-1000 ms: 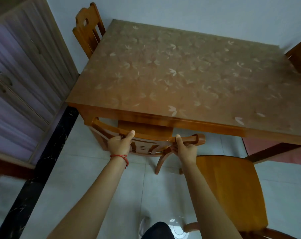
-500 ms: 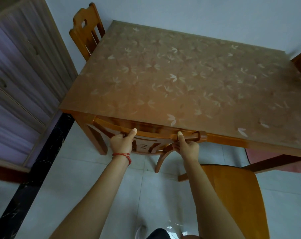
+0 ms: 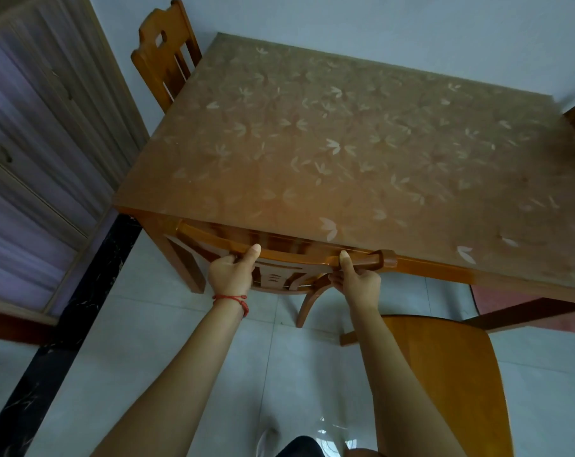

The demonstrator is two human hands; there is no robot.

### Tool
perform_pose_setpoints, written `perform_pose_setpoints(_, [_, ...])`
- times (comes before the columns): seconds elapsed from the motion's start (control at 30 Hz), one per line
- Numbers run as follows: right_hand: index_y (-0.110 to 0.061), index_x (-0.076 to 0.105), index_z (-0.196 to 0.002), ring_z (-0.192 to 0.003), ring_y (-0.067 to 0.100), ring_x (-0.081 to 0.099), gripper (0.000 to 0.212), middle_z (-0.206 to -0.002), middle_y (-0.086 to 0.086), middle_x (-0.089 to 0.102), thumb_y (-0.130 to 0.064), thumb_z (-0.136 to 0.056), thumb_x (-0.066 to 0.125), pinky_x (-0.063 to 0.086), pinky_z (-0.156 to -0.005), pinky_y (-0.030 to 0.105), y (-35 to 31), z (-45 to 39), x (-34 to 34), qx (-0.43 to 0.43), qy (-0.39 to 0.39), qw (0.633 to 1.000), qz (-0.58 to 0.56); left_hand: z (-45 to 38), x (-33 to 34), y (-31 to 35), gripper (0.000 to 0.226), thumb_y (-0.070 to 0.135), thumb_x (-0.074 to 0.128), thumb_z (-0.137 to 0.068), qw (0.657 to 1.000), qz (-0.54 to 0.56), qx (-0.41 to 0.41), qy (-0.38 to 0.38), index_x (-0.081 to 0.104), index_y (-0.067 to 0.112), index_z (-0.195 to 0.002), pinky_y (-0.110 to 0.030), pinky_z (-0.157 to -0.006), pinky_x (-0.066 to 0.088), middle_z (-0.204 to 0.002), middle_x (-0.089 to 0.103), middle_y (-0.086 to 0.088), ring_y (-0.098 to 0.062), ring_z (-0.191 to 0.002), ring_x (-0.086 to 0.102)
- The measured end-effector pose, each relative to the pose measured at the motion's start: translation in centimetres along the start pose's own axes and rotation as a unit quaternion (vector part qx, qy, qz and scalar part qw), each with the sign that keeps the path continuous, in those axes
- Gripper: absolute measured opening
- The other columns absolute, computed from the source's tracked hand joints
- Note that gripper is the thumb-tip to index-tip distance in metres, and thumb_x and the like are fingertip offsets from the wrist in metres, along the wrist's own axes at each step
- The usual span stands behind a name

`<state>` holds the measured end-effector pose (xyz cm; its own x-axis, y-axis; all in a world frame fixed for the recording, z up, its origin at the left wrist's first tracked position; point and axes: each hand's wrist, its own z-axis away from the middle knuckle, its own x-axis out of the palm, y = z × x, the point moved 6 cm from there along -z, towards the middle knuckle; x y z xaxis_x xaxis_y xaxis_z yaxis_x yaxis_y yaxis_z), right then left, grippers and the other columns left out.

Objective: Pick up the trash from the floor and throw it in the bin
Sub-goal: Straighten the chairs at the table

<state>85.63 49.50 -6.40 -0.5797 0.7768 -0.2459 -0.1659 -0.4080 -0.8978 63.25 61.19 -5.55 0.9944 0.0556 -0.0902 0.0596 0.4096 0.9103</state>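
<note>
We saw no trash on the floor. Our left hand and right hand both gripped the top rail of a wooden chair, thumbs on top. The chair was tucked under the table.

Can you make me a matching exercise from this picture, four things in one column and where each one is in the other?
Things:
1. left hand
2. right hand
3. red string bracelet
4. far chair

Places:
A. at the table's far left corner
B. on the left wrist
C. gripping the near chair's top rail, left part
D. gripping that rail's right end

Pairs: 1-C, 2-D, 3-B, 4-A
</note>
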Motion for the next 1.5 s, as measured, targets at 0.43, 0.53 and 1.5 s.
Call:
perform_pose_setpoints(0.43, [-0.010, 0.064, -0.077, -0.078, 0.024, 0.063, 0.035, -0.075, 0.006, 0.064, -0.035, -0.092, 0.046, 0.053, -0.079, 0.044, 0.5, 3.8, -0.3, -0.045, -0.046, 0.993, 0.096, 2.6, -1.6, 0.5, 0.041, 0.042, 0.055, -0.086, 0.992, -0.108, 0.052, -0.040, 0.065, 0.002, -0.087, -0.044, -0.084, 0.050, -0.087, 0.065, -0.020, -0.038, -0.093, 0.059])
perform_pose_setpoints(0.53, [-0.013, 0.061, -0.094, -0.101, 0.026, 0.062, 0.027, -0.096, 0.005, 0.067, -0.033, -0.093, 0.045, 0.050, -0.089, 0.040, 2.1, 6.4, -1.0, -0.062, -0.077, 0.987, 0.129, 4.6, -2.5, -0.4, 0.049, 0.037, 0.049, -0.090, 0.977, -0.182, 0.084, -0.074, 0.056, -0.009, -0.106, -0.048, -0.092, 0.045, -0.111, 0.060, -0.031, -0.041, -0.107, 0.054])
perform_pose_setpoints(1.5, [-0.015, 0.041, -0.134, -0.128, 0.028, 0.041, 0.052, -0.140, 0.009, 0.046, -0.044, -0.092, 0.043, 0.037, -0.103, 0.041, 16.9, 40.2, -21.9, -0.124, 0.138, 0.882, 0.434, 34.0, -11.4, -11.1, 0.054, 0.037, 0.042, -0.093, 0.629, -0.514, 0.473, -0.342, 0.031, 0.012, -0.139, -0.040, -0.113, 0.017, -0.150, 0.029, -0.010, -0.026, -0.140, 0.019])
